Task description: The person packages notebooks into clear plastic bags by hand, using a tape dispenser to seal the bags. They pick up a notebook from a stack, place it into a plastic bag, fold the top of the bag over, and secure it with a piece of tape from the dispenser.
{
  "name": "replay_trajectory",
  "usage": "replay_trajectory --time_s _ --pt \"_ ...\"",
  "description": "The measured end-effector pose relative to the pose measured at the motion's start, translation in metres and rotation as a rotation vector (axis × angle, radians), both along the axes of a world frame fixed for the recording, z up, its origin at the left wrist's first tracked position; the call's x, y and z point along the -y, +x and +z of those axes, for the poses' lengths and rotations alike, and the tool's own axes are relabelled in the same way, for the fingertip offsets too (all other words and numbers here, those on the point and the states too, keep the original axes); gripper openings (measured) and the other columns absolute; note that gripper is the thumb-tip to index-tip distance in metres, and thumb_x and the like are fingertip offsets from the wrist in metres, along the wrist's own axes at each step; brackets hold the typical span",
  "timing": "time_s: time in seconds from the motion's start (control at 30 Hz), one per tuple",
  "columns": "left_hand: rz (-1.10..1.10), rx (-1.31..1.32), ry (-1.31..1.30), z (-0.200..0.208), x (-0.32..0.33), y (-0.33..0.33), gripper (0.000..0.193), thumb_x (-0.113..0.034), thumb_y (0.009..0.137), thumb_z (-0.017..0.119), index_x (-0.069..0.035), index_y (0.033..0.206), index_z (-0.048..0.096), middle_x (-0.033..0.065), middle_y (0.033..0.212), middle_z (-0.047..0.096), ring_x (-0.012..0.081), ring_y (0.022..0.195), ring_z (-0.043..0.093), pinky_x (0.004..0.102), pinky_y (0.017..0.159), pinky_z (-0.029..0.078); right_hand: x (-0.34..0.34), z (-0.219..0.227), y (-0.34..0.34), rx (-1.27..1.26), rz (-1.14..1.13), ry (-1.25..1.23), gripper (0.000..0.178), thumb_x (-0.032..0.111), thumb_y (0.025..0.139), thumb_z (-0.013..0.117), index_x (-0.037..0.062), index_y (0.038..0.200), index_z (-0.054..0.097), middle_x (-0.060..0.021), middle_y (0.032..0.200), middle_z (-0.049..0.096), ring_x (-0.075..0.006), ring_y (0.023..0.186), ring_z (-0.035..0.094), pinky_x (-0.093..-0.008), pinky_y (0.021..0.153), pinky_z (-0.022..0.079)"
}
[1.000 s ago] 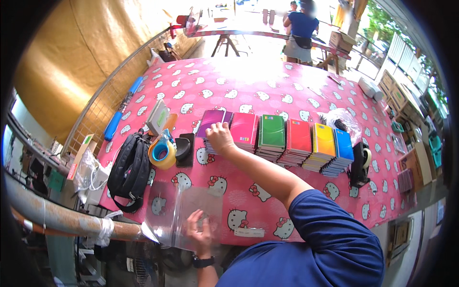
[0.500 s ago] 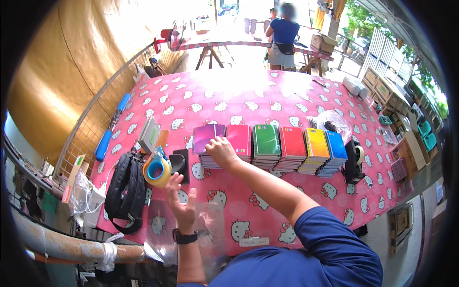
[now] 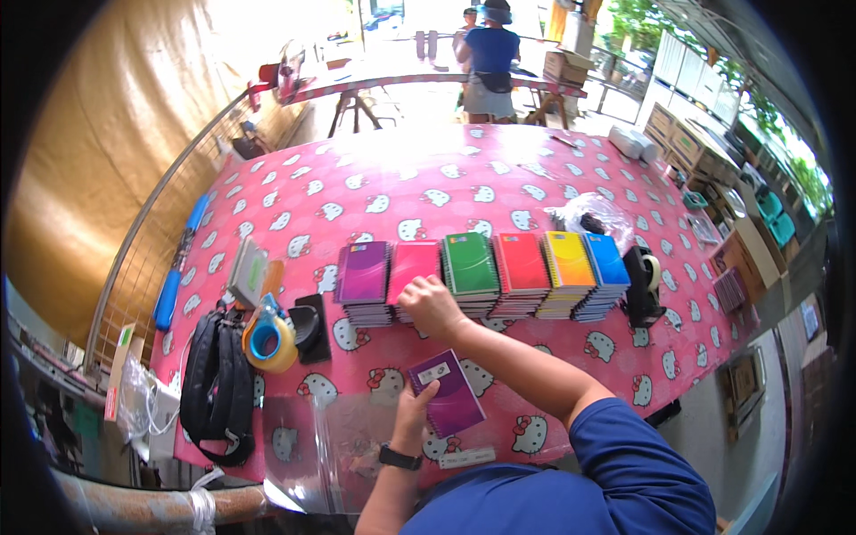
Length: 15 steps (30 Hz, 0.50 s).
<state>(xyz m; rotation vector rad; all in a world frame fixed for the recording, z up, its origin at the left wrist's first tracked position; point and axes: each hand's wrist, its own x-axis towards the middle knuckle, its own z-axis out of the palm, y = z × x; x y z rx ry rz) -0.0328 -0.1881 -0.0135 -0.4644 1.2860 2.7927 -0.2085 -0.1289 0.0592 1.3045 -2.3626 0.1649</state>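
My left hand [image 3: 412,417] holds a purple spiral notebook [image 3: 459,403] above the near side of the table, its thumb across the cover by a small white label. My right hand [image 3: 432,308] is at the near edge of the pink notebook stack [image 3: 415,259], fingers bent and closed on the top pink notebook; the fingertips are partly hidden. Left of it stands the purple notebook stack [image 3: 364,270]. To the right run the green stack [image 3: 470,267], red stack [image 3: 522,263], yellow stack [image 3: 568,259] and blue stack [image 3: 607,260].
A black tape dispenser [image 3: 644,290] stands right of the stacks. At the left are tape rolls [image 3: 269,341], a black backpack [image 3: 218,383] and a black holder [image 3: 309,328]. Clear plastic sheets [image 3: 312,446] lie at the near edge. A person [image 3: 490,62] stands at a far table.
My right hand has moved from the purple stack to the pink one. My left hand, open and bare before, has moved right and now holds a purple notebook. The whole view has shifted slightly.
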Motion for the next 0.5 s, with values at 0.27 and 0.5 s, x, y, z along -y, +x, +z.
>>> replay_trajectory --time_s 0.27,0.5 --pt "0.203 -0.143 0.378 0.003 -0.030 -0.001 0.046 -0.036 0.089 0.056 -0.003 0.121 0.049 0.0078 0.112 0.060 0.0229 0.105 0.057 0.0394 0.094 0.044 -0.085 0.033 0.100 0.768 -0.106 -0.936 0.035 0.010 0.079 0.065 0.0038 0.112 0.056 -0.0079 0.082 0.060 -0.0163 0.070 0.060 -0.0289 0.065 0.050" --pt "0.037 -0.028 -0.209 -0.024 -0.031 -0.014 0.040 -0.004 0.076 0.070 -0.003 0.113 0.055 0.0071 0.104 0.063 0.0168 0.093 0.061 0.0303 0.083 0.048 -0.125 0.011 0.072 0.351 -0.184 -0.421 0.037 0.022 0.072 0.073 0.0072 0.104 0.060 -0.0131 0.092 0.058 -0.0327 0.091 0.055 -0.0403 0.078 0.047"
